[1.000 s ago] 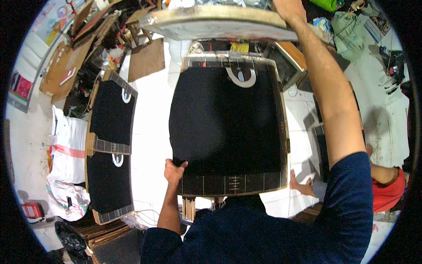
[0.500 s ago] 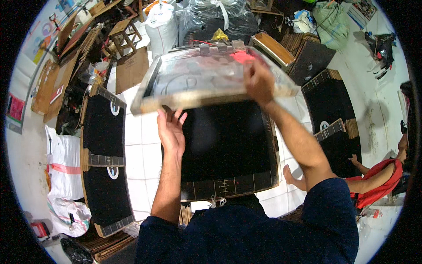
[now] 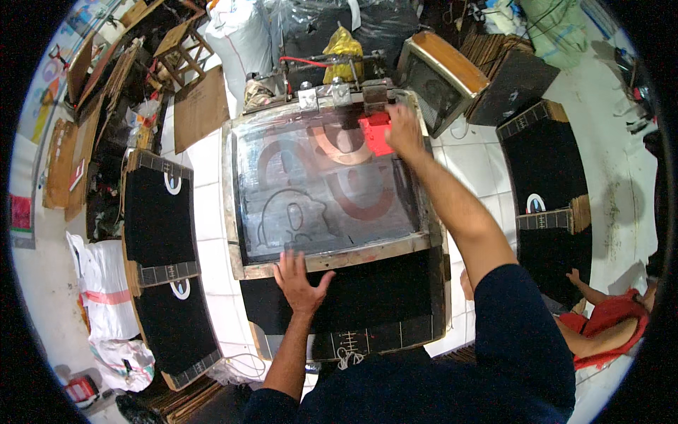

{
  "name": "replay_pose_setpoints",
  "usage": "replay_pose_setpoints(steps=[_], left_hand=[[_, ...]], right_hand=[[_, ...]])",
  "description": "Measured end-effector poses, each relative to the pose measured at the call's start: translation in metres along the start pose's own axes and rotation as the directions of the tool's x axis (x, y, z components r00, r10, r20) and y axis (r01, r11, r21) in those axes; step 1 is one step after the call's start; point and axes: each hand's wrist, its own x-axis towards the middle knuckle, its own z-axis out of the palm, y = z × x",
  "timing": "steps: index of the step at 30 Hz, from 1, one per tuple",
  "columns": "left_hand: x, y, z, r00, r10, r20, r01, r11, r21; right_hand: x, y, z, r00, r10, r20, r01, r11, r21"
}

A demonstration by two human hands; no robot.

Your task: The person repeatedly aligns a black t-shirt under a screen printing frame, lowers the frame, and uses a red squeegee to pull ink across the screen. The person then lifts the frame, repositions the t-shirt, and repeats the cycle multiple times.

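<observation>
A wood-edged printing screen [image 3: 339, 259] lies low over a black fabric-covered board [image 3: 353, 300], its grey mesh showing several faint curved shapes and a cartoon-like outline. My left hand [image 3: 300, 284] is spread, fingertips resting on the screen's near edge. At the screen's far right my right hand [image 3: 405, 132] is closed at the edge of a flat red squeegee-like piece [image 3: 378, 134], which lies against the mesh. Metal hinge clamps [image 3: 340, 92] line the far edge. Most of the board is hidden beneath the screen.
Black boards [image 3: 161, 212] with white ring prints stand in rows on the left, with more boards [image 3: 544, 159] on the right. A yellow bag [image 3: 344, 53] sits behind the hinges. Another screen [image 3: 438, 85] leans at the back right. A person in red clothing [image 3: 611, 321] is at far right.
The screen has come down from a raised tilt onto the board. My left hand has shifted from under its near edge to on top. My right hand stays by the red piece.
</observation>
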Motion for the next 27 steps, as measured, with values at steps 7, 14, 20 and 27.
replay_pose_setpoints(steps=[7, 14, 20, 27], left_hand=[[-0.005, -0.012, 0.011, 0.986, 0.037, 0.162, -0.062, 0.987, 0.15], [-0.01, -0.015, 0.015, 0.986, 0.022, 0.166, -0.055, 0.979, 0.197], [-0.01, -0.016, 0.015, 0.986, 0.045, 0.158, -0.073, 0.981, 0.181], [-0.011, -0.016, 0.015, 0.988, 0.044, 0.15, -0.069, 0.984, 0.163]], right_hand=[[0.103, 0.014, 0.028, 0.974, -0.188, 0.126, 0.211, 0.957, -0.198], [0.094, 0.021, 0.0, 0.922, -0.223, 0.315, 0.234, 0.972, 0.006], [0.082, 0.023, 0.012, 0.878, -0.461, 0.13, 0.434, 0.88, 0.193], [0.064, 0.047, -0.017, 0.741, -0.516, 0.43, 0.434, 0.857, 0.279]])
